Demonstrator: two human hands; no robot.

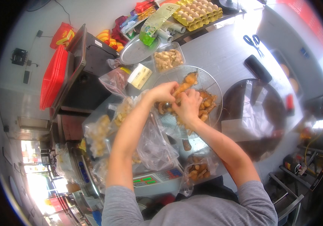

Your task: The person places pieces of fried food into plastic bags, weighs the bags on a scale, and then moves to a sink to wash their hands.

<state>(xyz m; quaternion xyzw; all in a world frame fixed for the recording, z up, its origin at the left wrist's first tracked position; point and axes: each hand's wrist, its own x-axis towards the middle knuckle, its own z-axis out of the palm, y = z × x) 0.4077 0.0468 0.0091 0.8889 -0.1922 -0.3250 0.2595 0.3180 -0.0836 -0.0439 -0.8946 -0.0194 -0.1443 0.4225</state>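
Observation:
Before me a round wire strainer (216,93) holds several browned, fried-looking food pieces (206,104), perhaps poultry parts. My left hand (164,91) reaches in from the left and grips one long browned piece (189,82) near its lower end. Close beside it, my right hand (188,106) rests on the pieces with bent fingers; what lies under its fingertips is hidden. The strainer's wooden handle (187,145) points towards me. Below it lies an open plastic bag of browned pieces (198,171). Crumpled clear plastic bags (157,147) lie over a digital scale (158,178).
A round dark board (234,113) with a plastic bag and a cleaver-like blade (230,130) lies on the right. Beyond are a phone (258,68) and scissors (253,43). Ginger in a clear tub (168,59), a metal lid (138,50) and egg trays (196,14) stand at the back.

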